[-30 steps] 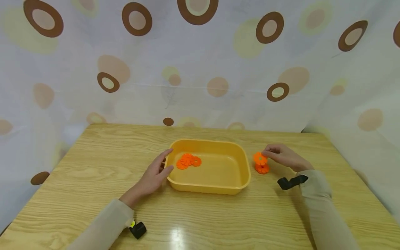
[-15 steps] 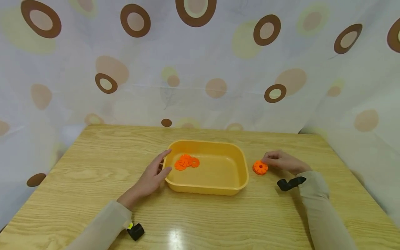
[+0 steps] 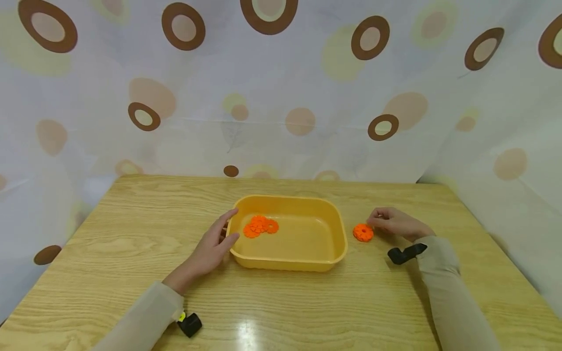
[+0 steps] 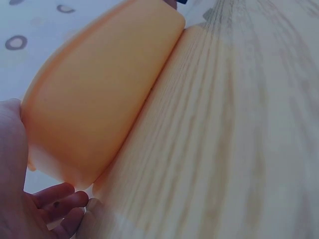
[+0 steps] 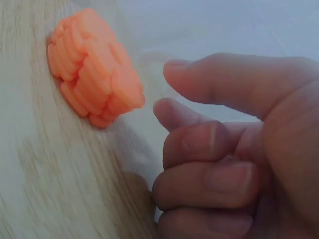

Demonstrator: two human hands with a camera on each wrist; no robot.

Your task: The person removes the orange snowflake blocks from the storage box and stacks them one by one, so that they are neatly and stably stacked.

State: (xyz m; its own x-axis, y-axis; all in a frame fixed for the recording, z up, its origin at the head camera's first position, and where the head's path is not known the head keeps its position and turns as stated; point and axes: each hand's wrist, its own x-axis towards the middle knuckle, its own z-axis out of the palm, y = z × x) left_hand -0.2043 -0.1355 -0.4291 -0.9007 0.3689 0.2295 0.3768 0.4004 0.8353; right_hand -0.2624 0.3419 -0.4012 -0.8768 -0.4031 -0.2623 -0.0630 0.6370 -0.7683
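My left hand (image 3: 213, 247) grips the left end of a yellow plastic tray (image 3: 287, 265), thumb and index finger at the rim. In the left wrist view, its other fingers curl by the tray's lower corner. Several orange flower-shaped notched discs (image 3: 259, 225) lie overlapping inside the tray's left part. Right of the tray, a stack of the same orange discs (image 3: 363, 232) stands on the table. My right hand (image 3: 397, 223) is just beside that stack and holds nothing. The right wrist view shows a gap between the stack (image 5: 94, 69) and the thumb and index tips, the other fingers loosely bent.
Everything stands on a wood-grain table (image 3: 281, 312). A white curtain (image 3: 263, 141) with brown, pink and yellow spots hangs behind it and along the right side. Black wrist cameras sit on the left wrist (image 3: 190, 324) and right wrist (image 3: 407, 254).
One second ago my right hand pinched an orange disc tilted above the stack. It set the disc down onto the stack and let go. My left hand stayed at the tray.
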